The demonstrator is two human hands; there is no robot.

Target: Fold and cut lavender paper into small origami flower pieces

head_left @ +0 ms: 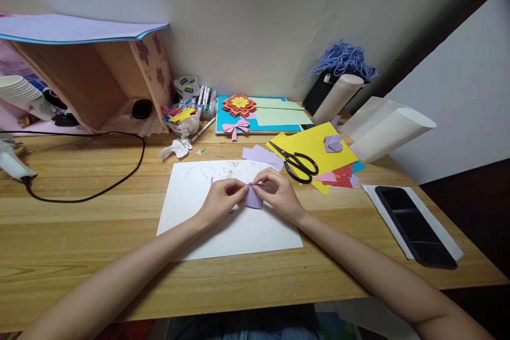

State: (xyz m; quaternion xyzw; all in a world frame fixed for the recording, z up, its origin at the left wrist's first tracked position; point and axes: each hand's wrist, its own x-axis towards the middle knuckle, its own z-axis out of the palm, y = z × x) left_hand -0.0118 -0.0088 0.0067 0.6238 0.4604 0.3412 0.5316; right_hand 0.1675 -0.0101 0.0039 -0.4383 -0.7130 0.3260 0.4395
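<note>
A small purple paper piece (254, 199) is held between both hands, above a white sheet (239, 234) lying on the wooden table. My left hand (225, 196) pinches its left upper edge with thumb and fingers. On the other side, my right hand (279, 194) grips the upper right part between thumb and index finger. Fingertips hide the paper's top edge in places. Purple strips (263, 156) lie just beyond the sheet. Black scissors (297, 162) rest to the right of them, partly over a yellow sheet (324, 143) that also carries a folded purple piece (333, 143).
Behind stand a tub of paper scraps (185, 119), markers (205, 96), a paper flower (239, 105) and a pink bow (236, 127). A black tray (414, 226) lies right. A glue gun (14, 162) with a looping cable (91, 199) is left, near a cardboard box (87, 79).
</note>
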